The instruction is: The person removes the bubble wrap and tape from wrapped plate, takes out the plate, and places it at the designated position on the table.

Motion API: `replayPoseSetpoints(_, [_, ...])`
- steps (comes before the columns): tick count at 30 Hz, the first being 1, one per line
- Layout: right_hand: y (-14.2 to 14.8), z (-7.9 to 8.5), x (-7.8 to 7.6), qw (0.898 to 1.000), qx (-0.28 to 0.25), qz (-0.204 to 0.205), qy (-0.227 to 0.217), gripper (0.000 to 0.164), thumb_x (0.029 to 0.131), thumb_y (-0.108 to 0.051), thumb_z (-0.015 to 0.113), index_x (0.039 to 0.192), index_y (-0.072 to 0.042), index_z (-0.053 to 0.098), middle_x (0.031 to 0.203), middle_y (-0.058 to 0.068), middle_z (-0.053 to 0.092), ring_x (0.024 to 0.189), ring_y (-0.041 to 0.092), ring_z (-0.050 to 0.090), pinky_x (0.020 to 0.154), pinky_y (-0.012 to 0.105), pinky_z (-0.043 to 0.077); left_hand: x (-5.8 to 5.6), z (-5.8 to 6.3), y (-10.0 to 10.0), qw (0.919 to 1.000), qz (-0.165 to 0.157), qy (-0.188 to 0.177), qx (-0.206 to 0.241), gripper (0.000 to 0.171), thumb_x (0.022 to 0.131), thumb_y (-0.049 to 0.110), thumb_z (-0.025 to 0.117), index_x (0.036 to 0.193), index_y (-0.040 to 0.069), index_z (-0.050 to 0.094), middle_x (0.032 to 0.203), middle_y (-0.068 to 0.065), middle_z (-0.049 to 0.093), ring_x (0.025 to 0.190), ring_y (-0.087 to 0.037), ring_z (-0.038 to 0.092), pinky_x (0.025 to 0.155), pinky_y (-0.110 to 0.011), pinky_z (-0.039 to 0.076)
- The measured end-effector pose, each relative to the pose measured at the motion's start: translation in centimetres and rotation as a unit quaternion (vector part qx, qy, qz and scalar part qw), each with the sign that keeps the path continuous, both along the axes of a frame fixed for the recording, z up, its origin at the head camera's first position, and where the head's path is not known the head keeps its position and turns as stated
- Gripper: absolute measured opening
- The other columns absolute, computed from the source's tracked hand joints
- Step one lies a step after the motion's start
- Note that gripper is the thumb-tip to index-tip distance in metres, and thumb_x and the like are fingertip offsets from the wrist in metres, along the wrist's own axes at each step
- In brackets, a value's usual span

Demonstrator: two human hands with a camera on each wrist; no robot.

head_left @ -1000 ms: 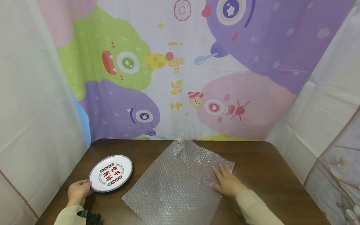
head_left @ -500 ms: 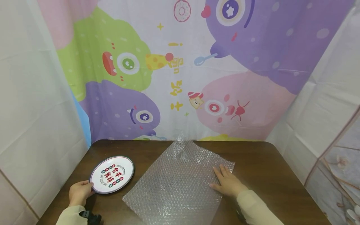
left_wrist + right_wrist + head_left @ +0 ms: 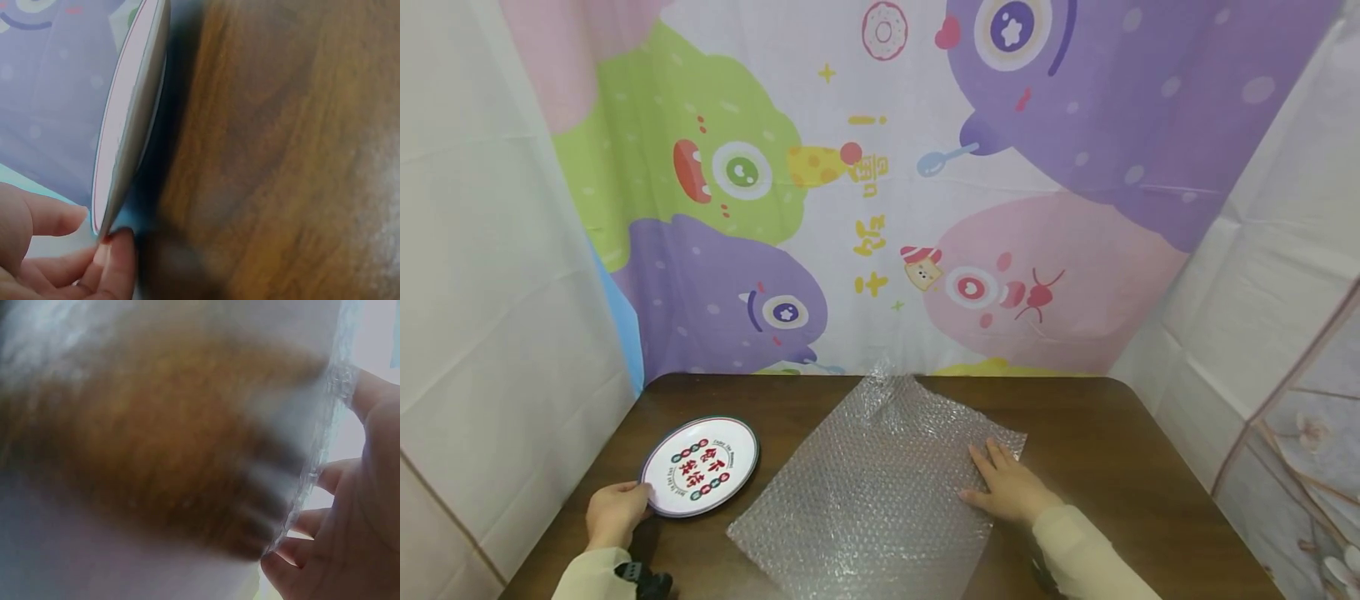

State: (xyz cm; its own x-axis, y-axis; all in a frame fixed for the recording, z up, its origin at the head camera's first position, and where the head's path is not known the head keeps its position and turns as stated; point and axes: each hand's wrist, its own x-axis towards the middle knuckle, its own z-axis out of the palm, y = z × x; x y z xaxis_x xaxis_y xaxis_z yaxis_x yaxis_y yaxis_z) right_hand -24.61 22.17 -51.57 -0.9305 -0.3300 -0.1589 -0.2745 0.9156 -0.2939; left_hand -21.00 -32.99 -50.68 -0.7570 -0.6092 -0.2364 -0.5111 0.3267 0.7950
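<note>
A round white plate point(image 3: 702, 465) with a dark rim and red lettering is at the left of the brown table. My left hand point(image 3: 615, 514) pinches its near-left rim. In the left wrist view the thumb is on the printed side of the plate point(image 3: 125, 119), with fingers point(image 3: 119, 265) at its underside. A sheet of clear bubble wrap point(image 3: 857, 492) lies across the middle of the table. My right hand point(image 3: 1011, 490) rests on its right part, fingers spread. Close up in the right wrist view, the fingertips touch the bubble wrap point(image 3: 315, 459).
The wooden table point(image 3: 1097, 433) has rounded far corners. A cartoon-printed curtain point(image 3: 880, 208) hangs along its back edge, and pale sheets point(image 3: 497, 275) hang at both sides. The far corner of the wrap reaches the curtain. A black strap point(image 3: 643, 581) is on the left wrist.
Over the first half second the plate shifted slightly right and nearer, together with my left hand; since then it has barely moved. The right hand and the bubble wrap have stayed in place.
</note>
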Motion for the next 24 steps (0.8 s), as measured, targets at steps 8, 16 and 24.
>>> replayPoseSetpoints(8, [0.3,0.0,-0.2,0.999,-0.031,-0.008,0.005,0.084,0.088,-0.055,0.062,0.150,-0.005,0.036,0.157,0.031,0.020,0.143,0.052,0.021,0.113,0.067,0.023,0.2,1.1,0.4,0.9955,-0.034,0.000,-0.089,0.061,0.094,0.025,0.042,0.135,-0.020,0.037,0.132,-0.042,0.043,0.123,-0.056,0.040,0.107,-0.061,0.033])
replayPoseSetpoints(16, [0.7,-0.6,-0.6,0.999,-0.046,0.001,0.028,0.084,0.087,-0.055,0.062,0.150,-0.005,0.037,0.157,0.030,0.021,0.143,0.053,0.020,0.112,0.068,0.022,-0.2,2.6,2.4,0.9903,-0.034,0.079,-0.109,0.054,0.095,0.021,0.044,0.134,-0.017,0.041,0.127,-0.039,0.048,0.118,-0.054,0.045,0.101,-0.062,0.036])
replayPoseSetpoints(24, [0.8,-0.7,-0.6,0.998,-0.050,0.005,0.034,0.080,0.091,-0.055,0.057,0.151,-0.006,0.035,0.157,0.029,0.021,0.145,0.051,0.017,0.115,0.066,0.017,-0.4,4.6,5.1,0.9760,-0.089,0.137,-0.144,0.051,0.096,0.017,0.046,0.135,-0.015,0.042,0.128,-0.035,0.049,0.117,-0.049,0.047,0.097,-0.058,0.038])
